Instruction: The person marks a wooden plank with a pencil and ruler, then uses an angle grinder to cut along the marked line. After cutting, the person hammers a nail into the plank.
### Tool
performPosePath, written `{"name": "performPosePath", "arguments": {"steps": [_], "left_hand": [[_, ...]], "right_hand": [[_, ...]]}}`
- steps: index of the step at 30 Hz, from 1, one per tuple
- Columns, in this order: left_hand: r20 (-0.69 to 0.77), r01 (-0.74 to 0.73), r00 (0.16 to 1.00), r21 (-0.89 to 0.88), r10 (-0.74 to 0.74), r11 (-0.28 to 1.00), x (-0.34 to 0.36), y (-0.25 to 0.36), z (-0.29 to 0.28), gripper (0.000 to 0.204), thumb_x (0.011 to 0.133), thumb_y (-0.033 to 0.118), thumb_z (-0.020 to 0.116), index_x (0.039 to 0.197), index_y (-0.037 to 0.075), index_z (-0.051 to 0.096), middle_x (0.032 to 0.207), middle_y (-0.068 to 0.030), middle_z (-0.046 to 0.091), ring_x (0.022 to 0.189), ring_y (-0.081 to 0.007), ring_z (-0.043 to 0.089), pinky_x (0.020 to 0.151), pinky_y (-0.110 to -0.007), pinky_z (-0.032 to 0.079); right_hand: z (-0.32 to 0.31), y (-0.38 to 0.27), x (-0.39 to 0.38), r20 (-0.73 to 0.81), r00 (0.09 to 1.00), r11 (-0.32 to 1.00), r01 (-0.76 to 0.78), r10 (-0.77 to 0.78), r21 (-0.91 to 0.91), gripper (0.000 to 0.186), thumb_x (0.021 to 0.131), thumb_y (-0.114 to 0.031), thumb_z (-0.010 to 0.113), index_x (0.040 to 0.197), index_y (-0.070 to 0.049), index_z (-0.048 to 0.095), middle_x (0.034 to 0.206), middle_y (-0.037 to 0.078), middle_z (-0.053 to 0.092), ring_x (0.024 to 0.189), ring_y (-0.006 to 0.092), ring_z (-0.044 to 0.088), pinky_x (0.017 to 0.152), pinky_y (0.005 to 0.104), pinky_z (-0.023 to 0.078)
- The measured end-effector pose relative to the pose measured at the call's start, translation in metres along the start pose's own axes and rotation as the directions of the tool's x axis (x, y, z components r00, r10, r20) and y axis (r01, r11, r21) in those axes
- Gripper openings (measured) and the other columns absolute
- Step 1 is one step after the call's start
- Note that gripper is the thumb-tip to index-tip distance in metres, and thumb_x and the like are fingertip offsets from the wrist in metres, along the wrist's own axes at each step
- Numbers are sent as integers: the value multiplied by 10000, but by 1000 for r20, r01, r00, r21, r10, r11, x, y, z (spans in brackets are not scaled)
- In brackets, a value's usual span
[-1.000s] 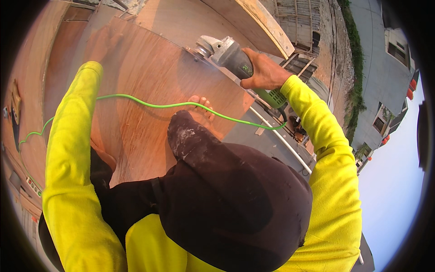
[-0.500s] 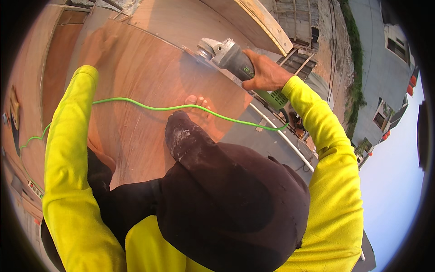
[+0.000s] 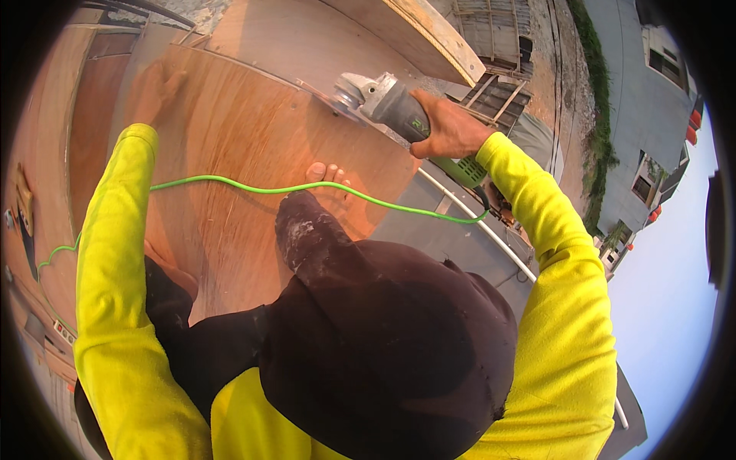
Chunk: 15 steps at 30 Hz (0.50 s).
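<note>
Within the right grip [image 3: 448, 126], an angle grinder [image 3: 383, 98] meets the plywood sheet [image 3: 245, 138].

The big plywood sheet [image 3: 245, 146] fills the upper left and centre of the frame. On it rest my bare foot [image 3: 331, 192] at centre, my left hand [image 3: 157, 90] flat at upper left, and the green power cord [image 3: 230, 184] across it.

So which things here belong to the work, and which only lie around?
In use:
- angle grinder in right hand
- plywood sheet under left hand
- green cable

Lying about:
- wooden pallet
- white pipe
</note>
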<state>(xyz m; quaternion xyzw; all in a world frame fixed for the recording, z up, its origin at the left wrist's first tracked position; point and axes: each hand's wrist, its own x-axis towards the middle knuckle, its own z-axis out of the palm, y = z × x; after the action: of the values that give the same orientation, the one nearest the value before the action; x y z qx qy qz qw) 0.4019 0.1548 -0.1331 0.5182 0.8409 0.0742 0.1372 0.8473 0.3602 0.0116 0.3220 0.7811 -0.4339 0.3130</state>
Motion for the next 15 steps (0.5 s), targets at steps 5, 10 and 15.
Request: {"name": "performPosePath", "arguments": {"steps": [5, 10, 15], "left_hand": [[101, 47, 994, 7, -47, 999, 3, 2, -3, 530, 921, 422, 642, 1170, -45, 623, 1173, -322, 640, 1119, -489, 590, 921, -528, 471], [78, 41, 996, -2, -41, 999, 2, 2, -2, 503, 918, 421, 639, 1142, -30, 630, 1170, -317, 638, 1114, -493, 586, 908, -533, 468], [65, 22, 998, 25, -24, 999, 1, 4, -6, 505, 926, 422, 632, 1146, -33, 629, 1171, -315, 640, 1119, -490, 587, 916, -528, 469]], "right_hand": [[5, 8, -2, 4, 999, 999, -38, 38, 19, 766, 681, -210, 776, 1318, 75, 459, 939, 288, 664, 900, 398, 670, 837, 442, 533], [8, 15, -6, -8, 1000, 999, -11, 11, 38, 774, 695, -204, 776, 1338, 74, 446, 952, 299, 671, 920, 409, 677, 849, 446, 538], [3, 6, -13, 33, 996, 995, -83, 81, 56, 774, 699, -199, 776, 1344, 71, 444, 972, 295, 677, 938, 404, 679, 862, 442, 540]]}}
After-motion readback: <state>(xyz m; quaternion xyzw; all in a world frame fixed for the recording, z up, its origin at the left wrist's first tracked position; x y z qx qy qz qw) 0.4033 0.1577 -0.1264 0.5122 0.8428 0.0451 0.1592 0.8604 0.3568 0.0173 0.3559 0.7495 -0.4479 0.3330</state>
